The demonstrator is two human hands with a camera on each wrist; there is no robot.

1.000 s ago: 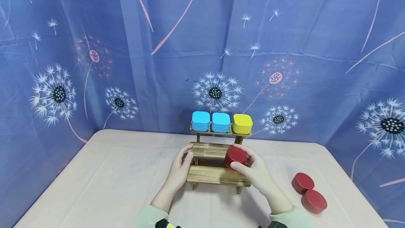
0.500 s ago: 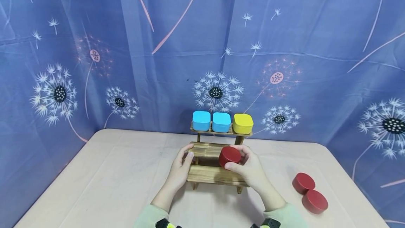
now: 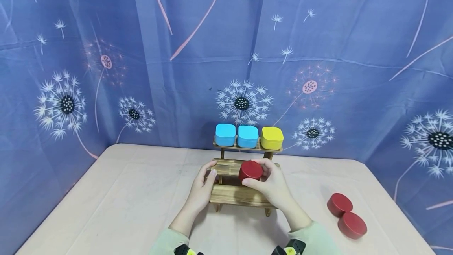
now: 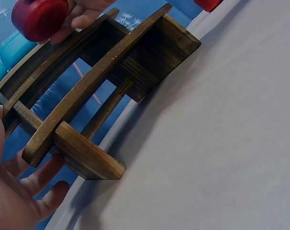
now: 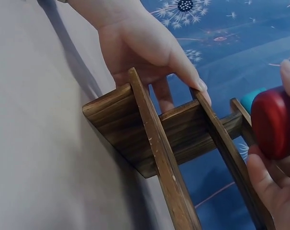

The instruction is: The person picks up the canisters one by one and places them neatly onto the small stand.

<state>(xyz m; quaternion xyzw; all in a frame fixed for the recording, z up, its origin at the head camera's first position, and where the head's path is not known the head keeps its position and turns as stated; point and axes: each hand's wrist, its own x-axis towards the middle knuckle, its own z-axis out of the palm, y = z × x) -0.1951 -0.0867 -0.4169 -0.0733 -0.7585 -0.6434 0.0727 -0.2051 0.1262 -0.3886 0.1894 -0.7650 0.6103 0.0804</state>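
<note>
Head view: right hand (image 3: pixel 270 186) grips a red round tin (image 3: pixel 250 170), thumb in front, fingers curled behind it. Tin sits at the middle step of the wooden stepped rack (image 3: pixel 240 195), roughly centre of that step; cannot tell if it touches the wood. Left hand (image 3: pixel 201 190) holds the rack's left end, thumb over the middle step's edge, fingers round the side. Top step carries two blue square tins (image 3: pixel 236 135) and one yellow square tin (image 3: pixel 272 137), side by side, yellow rightmost. Two more red round tins (image 3: pixel 346 215) lie on the table (image 3: pixel 106 207) well to the right of the rack, touching each other. Blue dandelion curtain (image 3: pixel 141 50) behind and at the sides. Pale green sleeves at the bottom edge.

Left wrist view: left hand (image 4: pixel 16 191) low left, fingers (image 4: pixel 42 175) straightish against the rack (image 4: pixel 102 96) end by its foot. Red tin (image 4: pixel 39 18) top left, pinched by the right hand's fingers (image 4: pixel 85 14), above the upper slats. Blue tin (image 4: pixel 11 48) partly seen behind the slats. Table (image 4: pixel 221 143) fills the right.

Right wrist view: left hand (image 5: pixel 145 48) clasps the rack (image 5: pixel 164 139) end, thumb tip on a slat edge. Red tin (image 5: pixel 275 122) at right, held between the right hand's fingers (image 5: pixel 264 182), just beside the upper slat. Table (image 5: pixel 39 143) at left.
</note>
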